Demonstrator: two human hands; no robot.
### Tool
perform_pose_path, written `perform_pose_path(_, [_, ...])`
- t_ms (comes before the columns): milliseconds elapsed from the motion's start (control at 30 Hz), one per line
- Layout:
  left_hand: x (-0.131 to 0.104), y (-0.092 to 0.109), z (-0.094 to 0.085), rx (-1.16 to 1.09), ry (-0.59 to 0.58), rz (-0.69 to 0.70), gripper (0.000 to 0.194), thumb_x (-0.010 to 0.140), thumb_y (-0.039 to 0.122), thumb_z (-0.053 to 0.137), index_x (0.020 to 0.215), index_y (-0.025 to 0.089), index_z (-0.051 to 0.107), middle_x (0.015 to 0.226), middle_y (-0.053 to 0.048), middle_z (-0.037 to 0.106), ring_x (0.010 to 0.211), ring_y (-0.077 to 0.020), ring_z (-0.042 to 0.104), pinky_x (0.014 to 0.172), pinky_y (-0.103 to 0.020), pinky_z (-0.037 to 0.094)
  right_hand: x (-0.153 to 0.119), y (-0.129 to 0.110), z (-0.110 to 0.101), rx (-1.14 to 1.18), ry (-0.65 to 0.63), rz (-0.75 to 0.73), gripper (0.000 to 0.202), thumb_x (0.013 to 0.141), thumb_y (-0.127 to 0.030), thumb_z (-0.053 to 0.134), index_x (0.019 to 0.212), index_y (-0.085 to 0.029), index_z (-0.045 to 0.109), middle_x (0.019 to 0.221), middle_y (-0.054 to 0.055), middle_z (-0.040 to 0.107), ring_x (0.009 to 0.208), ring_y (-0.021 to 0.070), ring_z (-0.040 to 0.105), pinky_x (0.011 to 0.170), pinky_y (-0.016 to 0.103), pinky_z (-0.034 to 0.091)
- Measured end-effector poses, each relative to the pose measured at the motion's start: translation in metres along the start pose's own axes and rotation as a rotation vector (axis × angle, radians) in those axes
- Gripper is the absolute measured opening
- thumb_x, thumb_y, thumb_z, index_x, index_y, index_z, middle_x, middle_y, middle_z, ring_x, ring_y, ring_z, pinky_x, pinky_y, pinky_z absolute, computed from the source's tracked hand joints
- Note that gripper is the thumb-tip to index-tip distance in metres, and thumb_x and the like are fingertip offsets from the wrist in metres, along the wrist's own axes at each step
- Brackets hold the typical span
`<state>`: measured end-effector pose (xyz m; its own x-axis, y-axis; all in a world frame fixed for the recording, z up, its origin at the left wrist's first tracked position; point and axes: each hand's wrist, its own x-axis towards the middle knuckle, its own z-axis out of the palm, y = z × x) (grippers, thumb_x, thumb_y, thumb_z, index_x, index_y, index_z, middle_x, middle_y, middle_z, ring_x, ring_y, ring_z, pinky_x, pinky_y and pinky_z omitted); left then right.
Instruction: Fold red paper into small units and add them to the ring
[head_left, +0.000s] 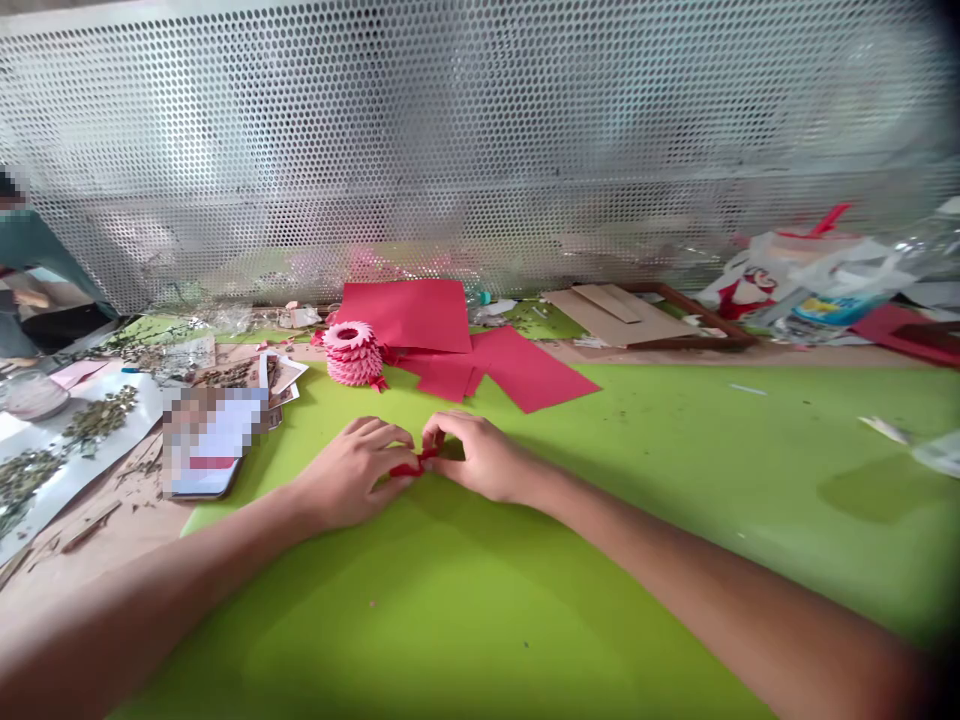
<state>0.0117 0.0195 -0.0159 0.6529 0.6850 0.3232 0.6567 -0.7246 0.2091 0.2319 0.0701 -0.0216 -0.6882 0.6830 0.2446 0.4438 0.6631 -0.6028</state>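
Observation:
Between my two hands, just above the green mat [480, 600], is a small folded piece of red paper [406, 469]. My left hand [356, 470] pinches its left end with thumb and fingers. The thumb and forefinger of my right hand [480, 455] close on its right end. Fingers cover much of the piece, so its exact shape is hidden. Beyond my left hand stands a round stack of pink and red folded paper [352, 355] with a jagged edge and an open centre. Red paper sheets [409, 312] lie behind and right of it.
A phone [214, 440] lies at the mat's left edge, near dried plant bits [97, 420] on white paper. Cardboard [619, 315], plastic bags [810, 280] and a bottle line the back right. A perforated metal screen [420, 130] closes off the back. Another person sits far left.

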Motion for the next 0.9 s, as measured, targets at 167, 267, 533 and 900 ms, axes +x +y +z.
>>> perform_pose_path(167, [0.003,-0.001,0.001,-0.118,0.066,-0.138,0.028,0.09,0.034,0.063,0.113,0.019,0.059,0.114,-0.01,0.068,0.106,-0.0267,0.063,0.095,-0.043,0.047,0.002,-0.008,0.001,0.012,0.063,-0.134,0.014,0.08,-0.011,0.073,0.085,-0.019,0.061,0.085,0.002,0.068,0.081,0.0175,0.064,0.076,0.028,0.049])
perform_pose_path(267, [0.003,-0.001,0.0,-0.301,0.058,-0.233,0.026,0.086,0.028,0.066,0.11,0.02,0.06,0.102,-0.006,0.072,0.093,-0.0223,0.068,0.085,-0.035,0.051,0.001,-0.012,0.0,0.01,0.129,-0.202,0.014,0.08,-0.01,0.073,0.085,-0.019,0.063,0.084,0.002,0.068,0.081,0.0174,0.065,0.076,0.029,0.048])
perform_pose_path(533, [0.003,0.001,-0.001,-0.647,0.224,-0.356,0.035,0.086,0.024,0.066,0.12,0.019,0.058,0.086,-0.002,0.072,0.08,-0.0166,0.068,0.077,-0.027,0.051,0.001,-0.018,-0.005,0.169,0.237,-0.044,0.021,0.083,-0.03,0.074,0.099,-0.019,0.065,0.094,0.004,0.071,0.082,0.0168,0.066,0.073,0.027,0.05])
perform_pose_path(900, [0.0,0.003,-0.002,-0.686,0.296,-0.302,0.053,0.084,0.033,0.072,0.129,0.018,0.049,0.091,-0.006,0.069,0.083,-0.0177,0.066,0.079,-0.031,0.053,0.004,-0.025,-0.004,0.669,0.025,0.183,0.029,0.085,-0.044,0.066,0.086,-0.015,0.068,0.079,0.004,0.069,0.064,0.0128,0.058,0.063,0.027,0.047])
